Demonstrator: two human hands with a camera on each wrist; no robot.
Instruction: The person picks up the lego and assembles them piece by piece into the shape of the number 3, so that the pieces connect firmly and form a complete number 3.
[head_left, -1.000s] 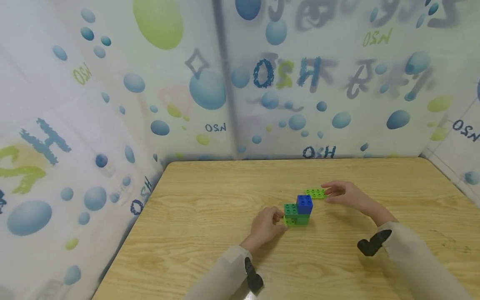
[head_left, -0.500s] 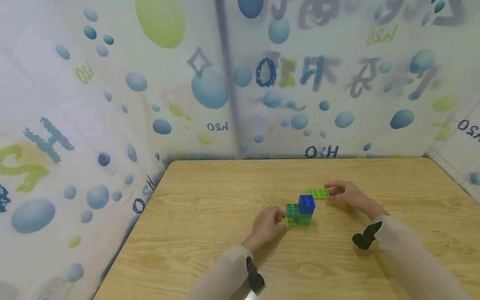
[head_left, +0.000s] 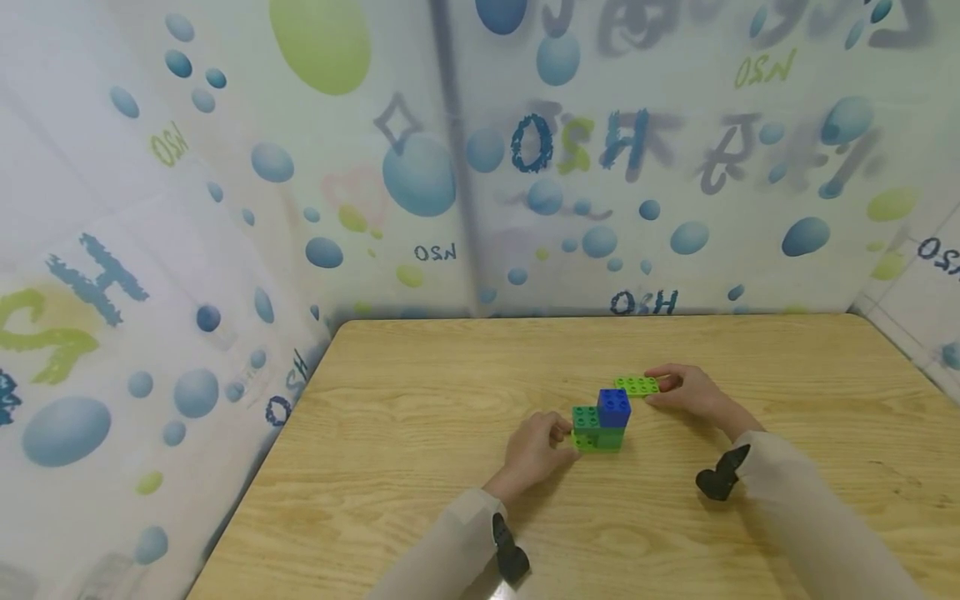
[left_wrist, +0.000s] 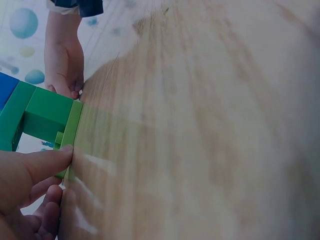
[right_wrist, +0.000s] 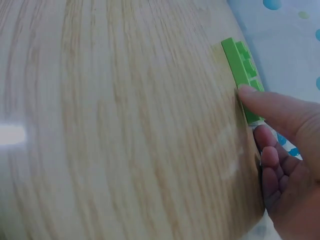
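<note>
Near the middle of the tabletop (head_left: 420, 375) stands a stack: a lime base (head_left: 582, 443) flat on the wood, a green block (head_left: 611, 438) on its right half, a longer green brick (head_left: 586, 419) bridging over, and a blue block (head_left: 614, 410) topping the right side. The left hand (head_left: 534, 454) has a narrow grip, pinching the base's left end; that low hold seems meant to steady the stack. Just behind it, slightly right, a loose lime plate (head_left: 633, 387) lies studs up. Its right end sits within the right hand's (head_left: 693, 392) nearly closed grip, thumb along the near side; the far-side contact is hidden. Holding only the end probably keeps the studs free.
</note>
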